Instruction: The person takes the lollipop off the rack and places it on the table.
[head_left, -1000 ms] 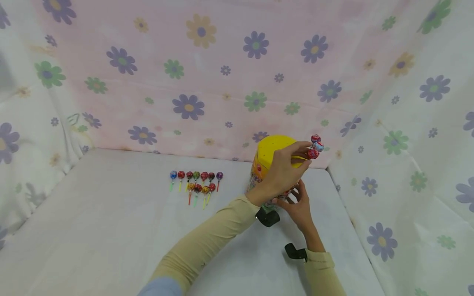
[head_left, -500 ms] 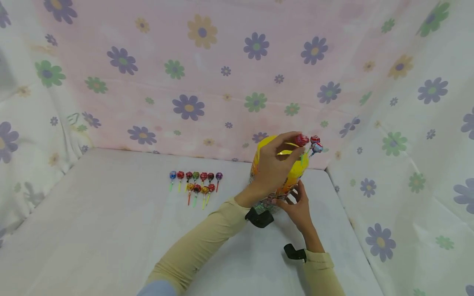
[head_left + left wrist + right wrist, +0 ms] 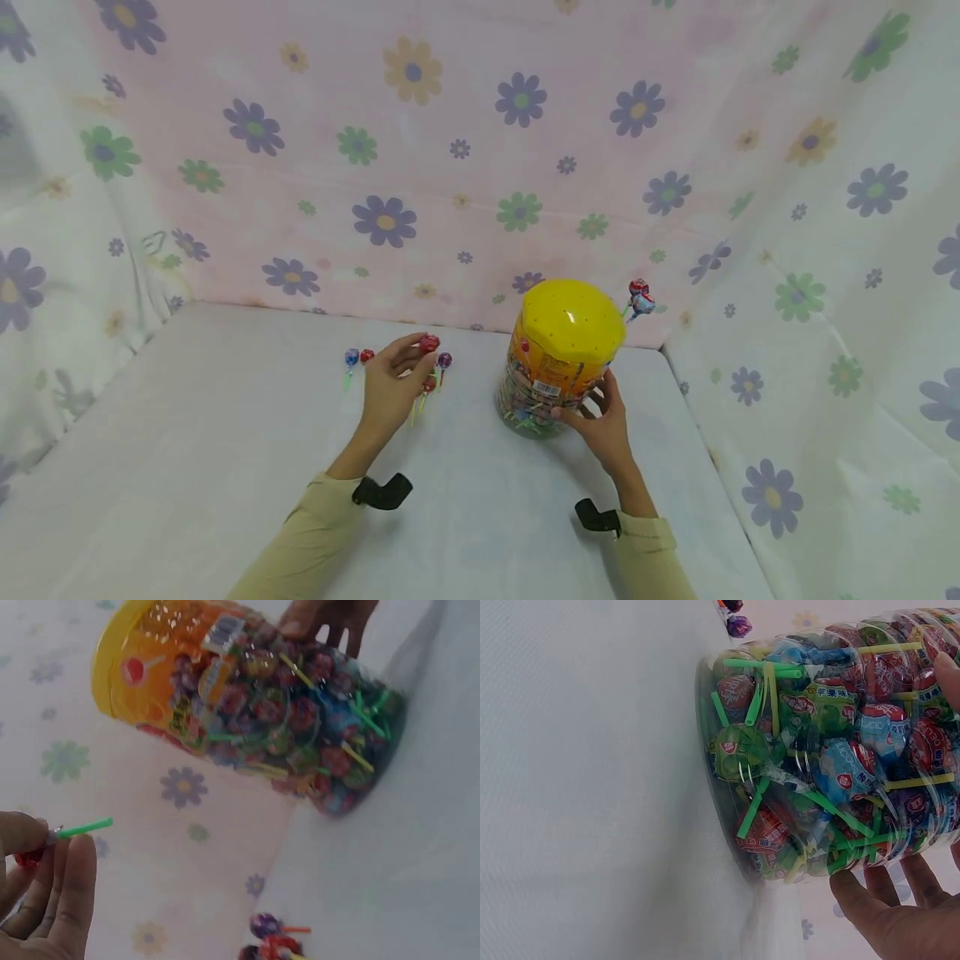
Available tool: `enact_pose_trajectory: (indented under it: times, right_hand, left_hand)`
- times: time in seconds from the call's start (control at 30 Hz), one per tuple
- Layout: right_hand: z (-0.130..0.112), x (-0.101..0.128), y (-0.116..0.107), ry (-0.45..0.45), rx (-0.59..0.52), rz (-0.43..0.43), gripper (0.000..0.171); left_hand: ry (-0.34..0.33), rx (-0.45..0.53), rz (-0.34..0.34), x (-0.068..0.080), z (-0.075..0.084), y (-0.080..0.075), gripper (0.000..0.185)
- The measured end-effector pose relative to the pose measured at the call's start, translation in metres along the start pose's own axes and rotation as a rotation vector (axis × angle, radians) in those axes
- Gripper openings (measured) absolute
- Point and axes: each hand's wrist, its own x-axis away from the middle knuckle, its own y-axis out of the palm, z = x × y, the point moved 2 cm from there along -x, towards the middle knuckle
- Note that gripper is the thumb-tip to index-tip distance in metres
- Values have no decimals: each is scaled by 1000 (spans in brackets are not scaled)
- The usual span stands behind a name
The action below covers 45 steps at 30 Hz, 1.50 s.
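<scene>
In the head view my left hand (image 3: 388, 392) is over the lollipops on the table, a red-wrapped lollipop (image 3: 429, 343) pinched between thumb and fingers. The left wrist view shows its green stick (image 3: 86, 829) pointing away from the fingertips. My right hand (image 3: 606, 427) grips the lower right side of a clear plastic jar (image 3: 543, 387) with a yellow lid (image 3: 573, 321). Wrapped lollipops (image 3: 832, 701) fill the jar in the right wrist view. Beyond the lid's right edge two lollipops (image 3: 640, 298) stick up, their lower sticks hidden behind the jar.
Lollipops lie in two rows on the white table (image 3: 187, 433), partly hidden by my left hand; a blue one (image 3: 351, 358) and a purple one (image 3: 445, 361) show at the ends. A flower-print cloth (image 3: 465, 208) hangs behind and at both sides.
My left hand has taken a red lollipop from the bunch beside the lid and carried it left to the rows. Two stay there. My right hand keeps its place on the jar.
</scene>
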Motion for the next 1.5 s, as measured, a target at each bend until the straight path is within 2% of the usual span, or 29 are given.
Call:
enact_pose_trajectory:
  times: [0.1, 0.23, 0.3, 0.5, 0.67, 1.0, 1.33, 1.4, 1.5]
  right_hand:
    - [0, 0, 0, 7, 0, 2, 99]
    - [1, 0, -1, 21, 5, 9, 99]
    - [1, 0, -1, 21, 5, 9, 99]
    - [2, -1, 0, 20, 0, 4, 99]
    - [1, -1, 1, 17, 2, 6, 99]
    - [-3, 1, 1, 28, 8, 14, 97]
    - [-3, 1, 2, 25, 8, 11, 99]
    - [-3, 1, 2, 23, 4, 8, 99]
    - [-2, 1, 1, 20, -3, 6, 99]
  left_hand:
    - [-107, -109, 54, 8, -23, -28, 38]
    - [-213, -239, 58, 15, -48, -55, 40]
    - [-231, -308, 51, 16, -58, -65, 40]
    - [-209, -507, 58, 10, -76, -87, 34]
    - [-217, -611, 22, 3, -87, -93, 31]
    - [-207, -671, -20, -6, -92, -93, 27]
    - [-244, -753, -46, -4, -84, -99, 31]
    - [-220, -739, -55, -4, -79, -98, 31]
    - [-160, -658, -93, -7, -66, -90, 31]
